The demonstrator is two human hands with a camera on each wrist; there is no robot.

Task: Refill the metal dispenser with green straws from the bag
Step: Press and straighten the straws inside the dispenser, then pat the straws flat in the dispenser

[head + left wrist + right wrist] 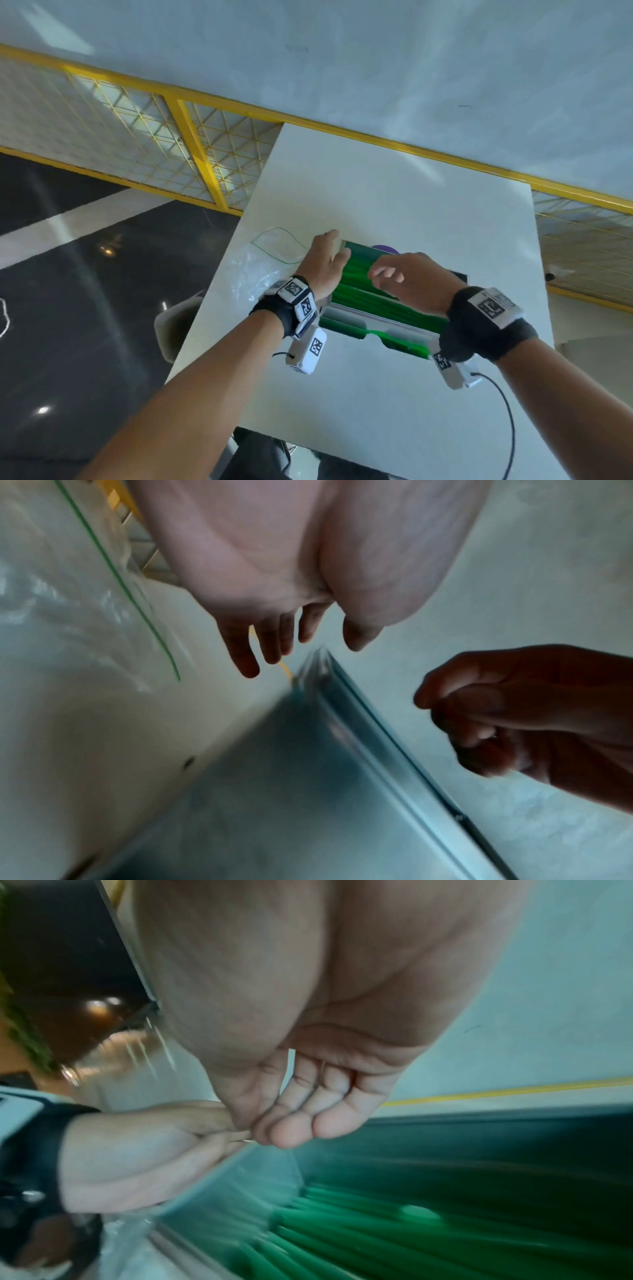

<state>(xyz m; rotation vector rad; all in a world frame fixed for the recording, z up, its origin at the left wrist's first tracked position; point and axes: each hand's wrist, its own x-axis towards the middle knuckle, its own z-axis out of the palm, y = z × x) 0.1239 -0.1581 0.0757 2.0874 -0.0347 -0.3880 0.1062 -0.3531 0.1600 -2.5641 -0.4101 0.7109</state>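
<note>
A white table [394,192] stands with its far edge against a yellow railing [202,161] filled with wire mesh. Beyond the railing lies a pale grey floor [376,61]. To the left of the table the floor [68,308] is dark and glossy, crossed by a pale band and dotted with reflected lights. A light-coloured chair [174,325] sits tucked at the table's left edge. A small purple round thing [383,249] shows near the middle of the table, mostly hidden. A black cable [507,421] hangs across the table's near right corner.
</note>
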